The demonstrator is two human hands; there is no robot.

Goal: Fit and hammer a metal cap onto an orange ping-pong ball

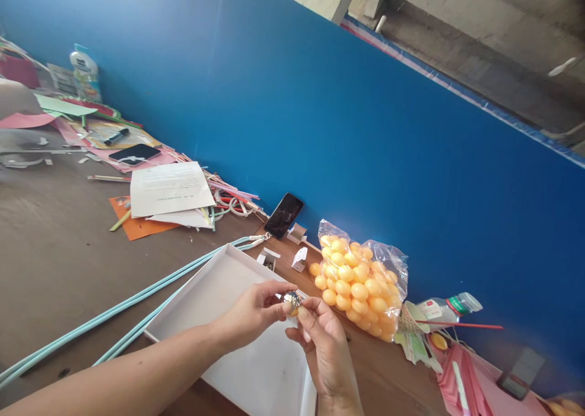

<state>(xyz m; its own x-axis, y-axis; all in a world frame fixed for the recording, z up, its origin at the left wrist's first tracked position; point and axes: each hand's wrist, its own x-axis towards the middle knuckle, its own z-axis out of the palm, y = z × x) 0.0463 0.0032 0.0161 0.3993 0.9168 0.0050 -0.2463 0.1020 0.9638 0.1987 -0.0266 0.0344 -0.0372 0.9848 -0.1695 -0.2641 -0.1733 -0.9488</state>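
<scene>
Above a shallow white tray [214, 285], my left hand [260, 309] grips a small shiny ball [290, 302], silver on top with a yellowish lower side. My right hand [320, 337] is closed at the ball's right side, thumb and forefinger pinched together; whatever they hold is too small to make out. Just behind the hands stand small open white boxes, one [269, 259] with tiny dark bits inside. To the right lies a clear plastic bag [361, 282] full of orange-yellow balls.
A black phone [284, 215] leans on the blue partition [320, 111]. Light-blue cords [150, 291] cross the table on the left. Papers [171, 187] and straws lie behind. A bottle [450, 307], paper cone and pink paper are at the right.
</scene>
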